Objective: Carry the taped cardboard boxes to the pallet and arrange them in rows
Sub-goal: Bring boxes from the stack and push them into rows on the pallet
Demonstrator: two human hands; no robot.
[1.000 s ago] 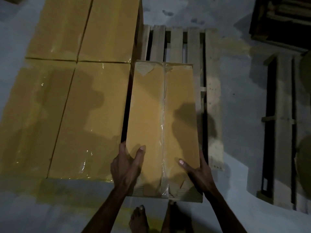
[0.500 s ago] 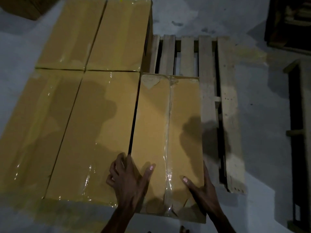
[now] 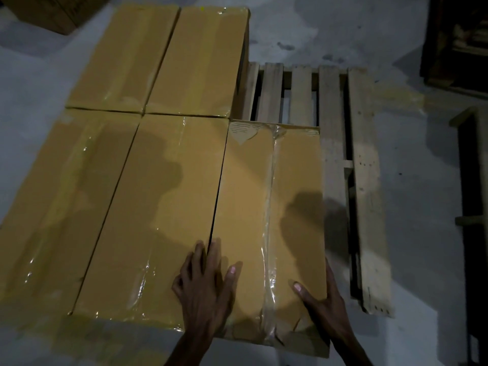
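Five taped brown cardboard boxes point(image 3: 169, 196) lie flat in rows on the wooden pallet point(image 3: 364, 196).

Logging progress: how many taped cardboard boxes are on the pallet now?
5: back-left box, back-right box, front-left box, front-middle box, and front-right box, under left hand, gripped by right hand. Lower layers may be hidden.

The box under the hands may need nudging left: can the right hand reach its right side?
Probably yes: the right hand grips the box at its near right corner, and only bare pallet slats lie beside that side.
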